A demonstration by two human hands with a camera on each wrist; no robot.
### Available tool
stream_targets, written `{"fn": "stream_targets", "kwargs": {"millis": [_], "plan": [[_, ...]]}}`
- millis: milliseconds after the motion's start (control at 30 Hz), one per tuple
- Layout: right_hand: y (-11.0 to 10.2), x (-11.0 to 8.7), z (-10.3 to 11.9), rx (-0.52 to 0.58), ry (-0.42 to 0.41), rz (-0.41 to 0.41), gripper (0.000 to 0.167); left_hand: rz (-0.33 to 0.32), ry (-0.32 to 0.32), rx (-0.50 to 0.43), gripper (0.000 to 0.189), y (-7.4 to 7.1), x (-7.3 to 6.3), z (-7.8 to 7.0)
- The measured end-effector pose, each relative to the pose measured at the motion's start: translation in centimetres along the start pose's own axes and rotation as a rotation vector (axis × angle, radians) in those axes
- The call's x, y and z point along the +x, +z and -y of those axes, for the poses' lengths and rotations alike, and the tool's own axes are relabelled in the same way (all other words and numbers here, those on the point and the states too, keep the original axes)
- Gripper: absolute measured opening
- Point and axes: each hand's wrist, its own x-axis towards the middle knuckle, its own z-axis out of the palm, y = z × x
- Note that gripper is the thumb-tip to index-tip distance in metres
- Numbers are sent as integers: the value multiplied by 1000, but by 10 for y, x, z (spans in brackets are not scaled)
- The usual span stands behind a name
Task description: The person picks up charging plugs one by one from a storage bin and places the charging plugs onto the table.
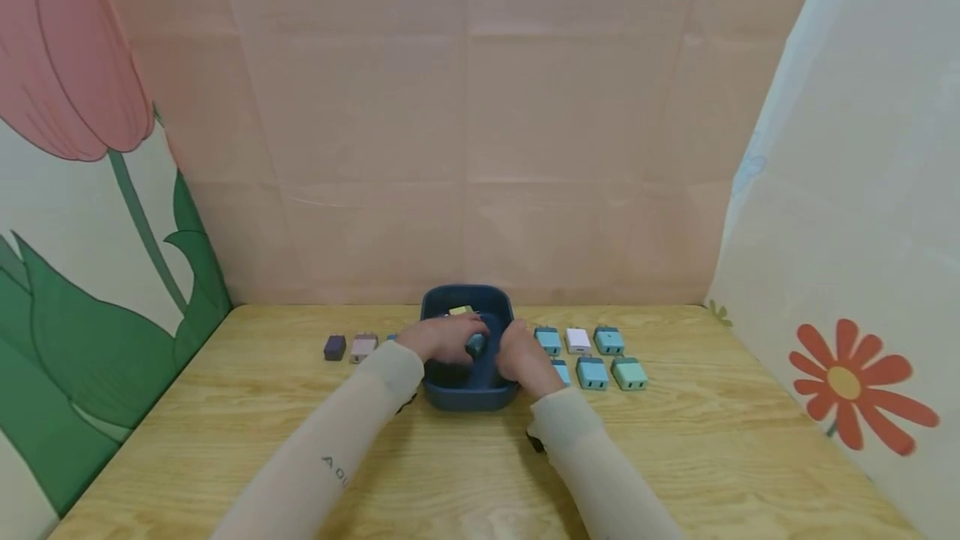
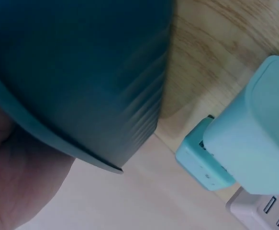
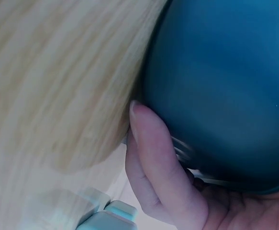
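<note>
A deep dark-blue plastic bin [image 1: 471, 400] stands on the wooden table. My left hand [image 1: 450, 340] reaches over its left wall, and a small dark charger [image 1: 476, 346] shows between the thumb and index finger. Inside, near the far end, lies a yellow-green piece [image 1: 461, 310]. The bin's right side is held by my right hand [image 1: 522, 354]; in the right wrist view its fingers [image 3: 153, 148] lie along the outer wall [image 3: 216, 105]. In the left wrist view the rim [image 2: 43, 129] hides the left fingertips.
To the right of the bin, several light-blue chargers [image 1: 592, 373] and a white charger [image 1: 577, 341] sit in two rows. A dark purple charger [image 1: 334, 347] and a pinkish one [image 1: 364, 347] are on the left. Behind the table hangs a pink sheet [image 1: 465, 148].
</note>
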Motion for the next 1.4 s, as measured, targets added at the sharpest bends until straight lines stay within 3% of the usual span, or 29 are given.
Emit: {"fn": "stream_targets", "kwargs": {"millis": [300, 567, 867, 1133, 1400], "plan": [[1, 2, 1, 11, 27, 21, 72, 5, 7, 8, 41, -6, -9, -4], [3, 2, 0, 13, 44, 30, 76, 30, -61, -70, 37, -5, -10, -5], [2, -1, 0, 18, 39, 27, 75, 53, -98, -83, 43, 0, -13, -2], [2, 1, 0, 12, 27, 26, 75, 16, -77, -100, 43, 2, -16, -1], [0, -2, 0, 15, 18, 23, 76, -31, -16, -130, 42, 3, -19, -1]]}}
